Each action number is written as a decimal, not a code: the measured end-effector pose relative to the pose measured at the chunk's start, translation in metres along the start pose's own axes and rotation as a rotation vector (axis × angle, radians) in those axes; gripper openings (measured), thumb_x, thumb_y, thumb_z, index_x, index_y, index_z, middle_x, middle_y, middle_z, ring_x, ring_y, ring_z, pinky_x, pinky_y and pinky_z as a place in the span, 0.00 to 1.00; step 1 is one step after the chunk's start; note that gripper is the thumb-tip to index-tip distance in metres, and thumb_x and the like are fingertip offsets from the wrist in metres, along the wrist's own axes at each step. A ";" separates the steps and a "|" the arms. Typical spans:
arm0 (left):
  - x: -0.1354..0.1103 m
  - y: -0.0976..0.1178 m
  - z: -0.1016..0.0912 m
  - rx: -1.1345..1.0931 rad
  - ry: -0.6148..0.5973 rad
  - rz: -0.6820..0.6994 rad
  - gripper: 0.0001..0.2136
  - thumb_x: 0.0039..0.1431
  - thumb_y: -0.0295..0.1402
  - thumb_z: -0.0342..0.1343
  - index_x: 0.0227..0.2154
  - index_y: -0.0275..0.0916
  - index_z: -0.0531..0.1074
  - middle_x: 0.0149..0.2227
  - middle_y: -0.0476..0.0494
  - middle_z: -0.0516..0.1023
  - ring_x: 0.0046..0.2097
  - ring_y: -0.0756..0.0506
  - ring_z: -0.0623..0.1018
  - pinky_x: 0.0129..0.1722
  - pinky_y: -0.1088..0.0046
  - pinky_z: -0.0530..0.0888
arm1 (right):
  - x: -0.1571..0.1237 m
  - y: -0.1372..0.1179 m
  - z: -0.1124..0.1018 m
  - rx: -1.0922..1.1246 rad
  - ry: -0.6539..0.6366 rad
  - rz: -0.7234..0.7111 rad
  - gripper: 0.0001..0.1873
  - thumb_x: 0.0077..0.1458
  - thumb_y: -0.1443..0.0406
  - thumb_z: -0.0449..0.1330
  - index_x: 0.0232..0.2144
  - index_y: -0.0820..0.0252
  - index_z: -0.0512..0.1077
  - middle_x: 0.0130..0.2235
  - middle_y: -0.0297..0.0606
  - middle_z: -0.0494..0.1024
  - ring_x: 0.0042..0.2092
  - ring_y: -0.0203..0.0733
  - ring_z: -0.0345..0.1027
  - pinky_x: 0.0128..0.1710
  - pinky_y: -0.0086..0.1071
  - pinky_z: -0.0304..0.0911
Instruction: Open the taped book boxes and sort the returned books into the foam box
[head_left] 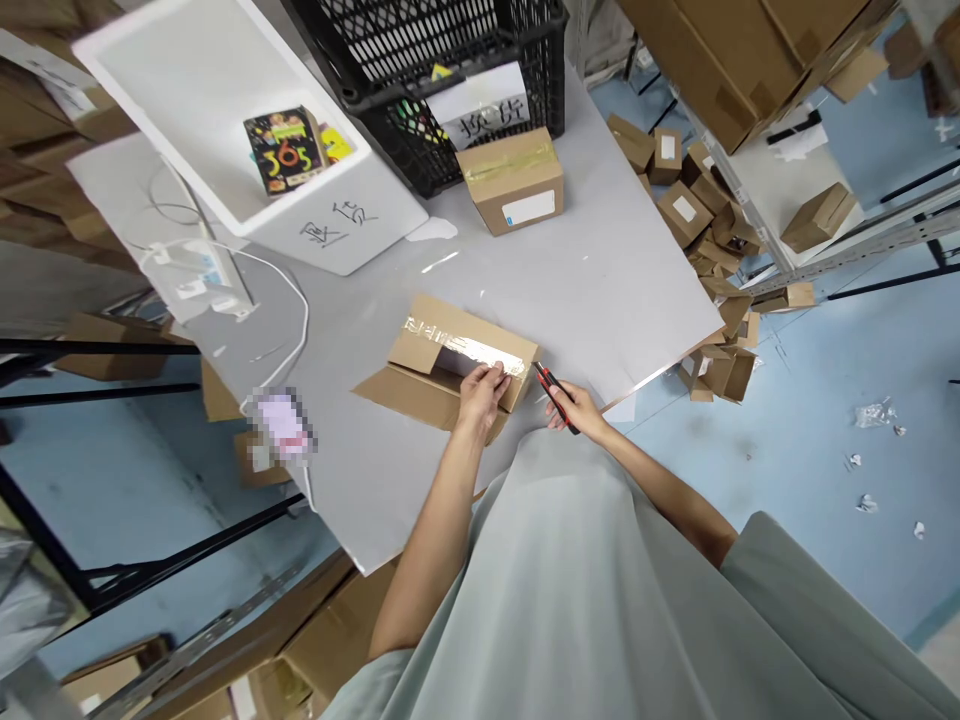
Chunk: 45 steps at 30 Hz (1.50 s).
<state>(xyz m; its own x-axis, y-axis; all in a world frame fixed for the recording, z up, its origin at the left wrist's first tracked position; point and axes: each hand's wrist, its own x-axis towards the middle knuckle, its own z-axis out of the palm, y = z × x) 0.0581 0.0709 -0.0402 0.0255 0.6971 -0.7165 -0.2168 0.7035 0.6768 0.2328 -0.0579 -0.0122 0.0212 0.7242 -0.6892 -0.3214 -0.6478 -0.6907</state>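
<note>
A small cardboard box (pixel 420 345) lies on the grey table in front of me, one flap folded out and clear tape along its top. Through a gap in the top, the darker inside shows. My left hand (pixel 484 393) is closed on the box's near right edge, thumb and fingers pinching at the taped cardboard. Just to the right, my right hand (pixel 576 408) grips a red and black utility knife (pixel 553 390). The knife's tip points up and left, close beside the box's right end; I cannot tell whether it touches.
A taped box (pixel 517 190) with a label stands against a black crate (pixel 480 50). Left of these is a white bin (pixel 330 235) holding a "365" package (pixel 281 150). A power strip (pixel 214 265) and a cabled phone (pixel 283 425) lie at the table's left. Several boxes (pixel 686 210) litter the floor.
</note>
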 end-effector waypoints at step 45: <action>-0.014 0.011 0.010 -0.154 0.175 -0.072 0.13 0.61 0.20 0.68 0.29 0.40 0.70 0.31 0.51 0.78 0.33 0.53 0.80 0.48 0.75 0.80 | 0.015 -0.023 0.016 -0.097 -0.028 0.053 0.30 0.73 0.41 0.54 0.56 0.59 0.70 0.31 0.30 0.82 0.21 0.36 0.76 0.19 0.26 0.63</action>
<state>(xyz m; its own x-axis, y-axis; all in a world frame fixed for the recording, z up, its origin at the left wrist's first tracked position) 0.0647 0.0699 -0.0208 -0.1206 0.6019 -0.7894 -0.3669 0.7119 0.5988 0.2257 -0.0283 -0.0038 -0.0199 0.6938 -0.7199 -0.2287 -0.7041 -0.6722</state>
